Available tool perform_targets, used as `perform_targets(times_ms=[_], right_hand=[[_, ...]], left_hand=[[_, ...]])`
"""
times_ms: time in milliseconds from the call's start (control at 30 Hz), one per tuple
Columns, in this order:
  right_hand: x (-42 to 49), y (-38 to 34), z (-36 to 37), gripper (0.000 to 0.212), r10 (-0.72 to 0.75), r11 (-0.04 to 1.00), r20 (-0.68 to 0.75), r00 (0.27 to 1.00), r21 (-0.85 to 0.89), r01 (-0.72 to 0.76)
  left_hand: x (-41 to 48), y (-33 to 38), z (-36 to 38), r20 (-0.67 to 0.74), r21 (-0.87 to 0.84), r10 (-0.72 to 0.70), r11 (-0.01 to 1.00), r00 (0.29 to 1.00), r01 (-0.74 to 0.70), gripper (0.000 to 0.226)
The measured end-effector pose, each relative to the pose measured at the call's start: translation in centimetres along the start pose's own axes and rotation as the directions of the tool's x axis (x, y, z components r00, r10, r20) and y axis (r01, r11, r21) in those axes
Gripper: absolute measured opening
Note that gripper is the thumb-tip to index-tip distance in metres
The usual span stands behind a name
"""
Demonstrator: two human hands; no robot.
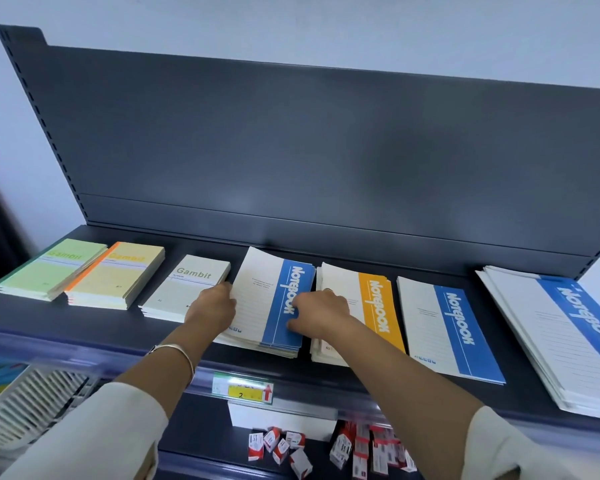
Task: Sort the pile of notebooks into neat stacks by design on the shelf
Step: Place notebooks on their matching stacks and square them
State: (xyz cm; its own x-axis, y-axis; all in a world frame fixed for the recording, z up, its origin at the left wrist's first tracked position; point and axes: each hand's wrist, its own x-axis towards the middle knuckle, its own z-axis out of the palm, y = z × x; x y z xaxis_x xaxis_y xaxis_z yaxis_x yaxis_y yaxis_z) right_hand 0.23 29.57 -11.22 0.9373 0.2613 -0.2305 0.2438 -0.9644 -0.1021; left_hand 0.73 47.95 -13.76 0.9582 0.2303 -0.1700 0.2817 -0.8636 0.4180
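Dark grey back panel (291, 150) rises behind the shelf (94, 320), which carries seven stacks in a row, so the sorting by design looks nearly done.

The large blue stack (548, 344) at the far right is fanned out and reaches the shelf's front edge. Next come a thin blue stack (444, 327), an orange stack (374, 306), and the middle blue stack (264, 296), whose covers lie skewed. Three Gambit stacks follow: white (184, 289), yellow (118, 275) and green (49, 268), the last two touching.

What seems left is squaring edges. Gaps between the stacks are narrow, though bare shelf remains along the back.

The left hand (212, 306) has its fingers curled against the middle blue stack's left edge, while the right hand (321, 313) grips its right edge, thumb on the blue band.
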Motion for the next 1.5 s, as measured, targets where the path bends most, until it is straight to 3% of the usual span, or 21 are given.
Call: perform_targets(times_ms=[133, 200, 333, 467, 767, 1033, 1200, 1300, 1400, 1500], right_hand=[[-0.3, 0.2, 0.0, 0.033, -0.02, 1.0, -0.064, 0.998, -0.005, 0.02], [-0.6, 0.4, -0.4, 0.03, -0.031, 1.0, -0.157, 0.987, -0.005, 0.03], [-1.2, 1.7, -1.3, 0.031, 0.012, 0.997, -0.292, 0.956, 0.078, 0.012], [-2.4, 4.9, -1.5, 0.033, 0.131, 0.978, -0.333, 0.934, 0.198, -0.067], [-6.5, 14.8, -0.3, 0.033, 0.415, 0.873, -0.218, 0.883, 0.37, -0.319], [-8.5, 21.1, 1.5, 0.02, 0.535, 0.78, -0.09, 0.84, 0.434, -0.451], [-8.9, 23.5, 2.1, 0.035, 0.581, 0.739, 0.04, 0.813, 0.392, -0.548], [-8.9, 23.5, 2.1, 0.04, 0.543, 0.809, -0.068, 0.837, 0.31, -0.499], [-7.9, 21.7, 1.2, 0.039, 0.392, 0.885, -0.217, 0.894, 0.355, -0.302], [-6.6, 19.0, 0.2, 0.037, 0.265, 0.879, -0.188, 0.946, 0.449, -0.157]], left_hand=[[-0.3, 0.1, -0.1, 0.019, -0.043, -0.023, 0.999, 1.0, 0.024, 0.044], [-0.6, 0.7, -0.3, -0.072, -0.019, -0.007, 1.0, 0.997, 0.006, 0.053], [-1.4, 3.5, -0.6, -0.188, -0.008, 0.177, 0.983, 0.966, -0.182, 0.044], [-2.0, 7.9, 0.8, -0.139, -0.142, 0.336, 0.924, 0.931, -0.355, 0.033], [-5.2, 17.0, 6.0, 0.046, -0.201, 0.537, 0.831, 0.842, -0.519, 0.03], [-7.8, 22.0, 10.3, 0.217, -0.237, 0.522, 0.848, 0.825, -0.474, 0.04], [-7.7, 22.9, 11.6, 0.189, -0.151, 0.518, 0.855, 0.834, -0.497, 0.039], [-6.8, 22.4, 11.2, 0.093, -0.017, 0.449, 0.893, 0.889, -0.449, 0.039], [-6.2, 21.2, 10.4, 0.046, 0.015, 0.349, 0.937, 0.936, -0.35, 0.039], [-5.9, 19.6, 9.7, 0.025, 0.029, 0.302, 0.953, 0.953, -0.303, 0.041]])
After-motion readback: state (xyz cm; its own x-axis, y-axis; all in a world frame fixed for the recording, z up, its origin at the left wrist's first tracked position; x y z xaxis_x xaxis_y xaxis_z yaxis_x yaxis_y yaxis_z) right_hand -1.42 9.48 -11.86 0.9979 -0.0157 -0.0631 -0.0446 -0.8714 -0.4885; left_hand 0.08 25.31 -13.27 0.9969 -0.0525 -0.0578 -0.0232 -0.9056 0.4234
